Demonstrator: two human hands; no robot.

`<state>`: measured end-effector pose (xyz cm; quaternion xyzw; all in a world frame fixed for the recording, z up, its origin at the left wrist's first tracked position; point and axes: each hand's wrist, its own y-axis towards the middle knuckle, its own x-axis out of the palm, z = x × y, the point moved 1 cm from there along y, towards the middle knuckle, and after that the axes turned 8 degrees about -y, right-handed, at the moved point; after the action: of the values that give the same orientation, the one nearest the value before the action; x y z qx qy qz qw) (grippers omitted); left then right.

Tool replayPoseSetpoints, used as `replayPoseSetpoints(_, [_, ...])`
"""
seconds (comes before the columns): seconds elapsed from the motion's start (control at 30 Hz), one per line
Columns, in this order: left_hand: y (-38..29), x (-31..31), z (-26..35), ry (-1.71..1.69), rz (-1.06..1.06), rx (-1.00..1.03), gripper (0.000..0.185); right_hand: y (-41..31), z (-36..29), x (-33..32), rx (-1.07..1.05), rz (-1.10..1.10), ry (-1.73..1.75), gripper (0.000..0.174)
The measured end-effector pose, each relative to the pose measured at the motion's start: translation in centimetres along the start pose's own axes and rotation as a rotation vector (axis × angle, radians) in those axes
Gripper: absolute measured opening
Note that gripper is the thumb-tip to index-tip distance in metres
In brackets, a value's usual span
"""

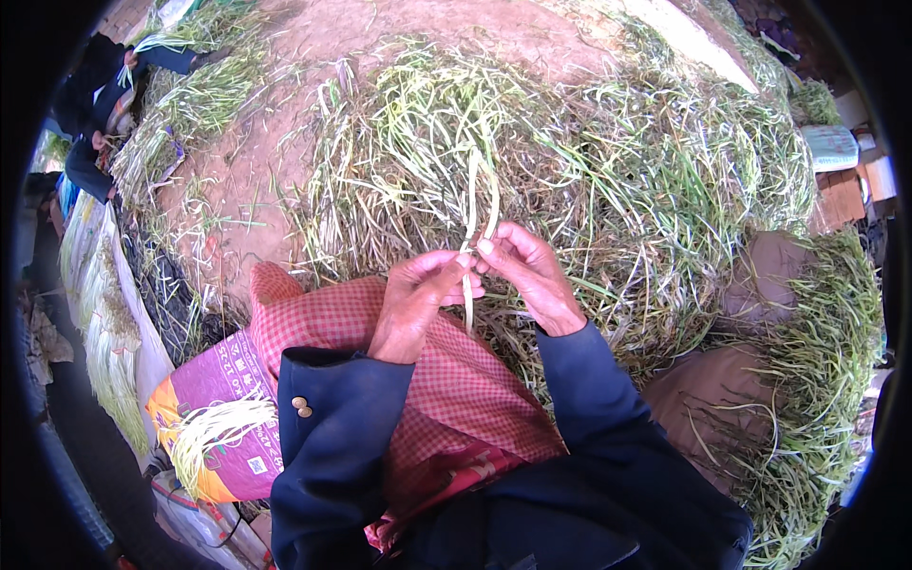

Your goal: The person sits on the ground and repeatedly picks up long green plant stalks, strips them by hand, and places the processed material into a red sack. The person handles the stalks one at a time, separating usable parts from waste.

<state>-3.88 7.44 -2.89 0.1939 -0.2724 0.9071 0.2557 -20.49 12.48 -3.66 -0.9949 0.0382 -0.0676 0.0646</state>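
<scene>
In front of my lap, my left hand (pixel 425 296) and my right hand (pixel 531 274) meet, their fingertips nearly touching. Between them is a pale green leafy stalk (pixel 472 206), split into two strands above my fingers. My left thumb and fingers pinch the stalk, whose pale lower end hangs below them. The right thumb and forefinger grip the strand on the right. Just beyond lies a broad heap of loose green stalks and leaves (pixel 442 114), partly wilted. A red checked cloth (pixel 328 320) covers my lap beneath the hands.
A purple and orange printed bag (pixel 221 356) at my left bears a bundle of pale stalks (pixel 224 431). Farther left, trimmed stalks (pixel 107 313) lie on a white sheet. Another person (pixel 96 107) holds stalks at upper left. More leaves (pixel 819 399) lie at my right.
</scene>
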Motion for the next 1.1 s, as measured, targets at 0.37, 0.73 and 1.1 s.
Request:
replayPoseSetpoints(0.37, [-0.4,0.0,0.6,-0.095,-0.069,-0.113,0.027,-0.5,0.7,0.3,0.122,0.064,0.238,0.019])
replayPoseSetpoints(0.73, [-1.3,0.2,1.8,0.135,-0.201,-0.183,0.029,-0.4,0.3,0.0,0.148,0.121,0.319,0.013])
replayPoseSetpoints(1.1, [-2.3,0.3,2.2,0.208,-0.250,-0.157,0.027,0.5,-0.6,-0.5,0.091,0.312,0.123,0.012])
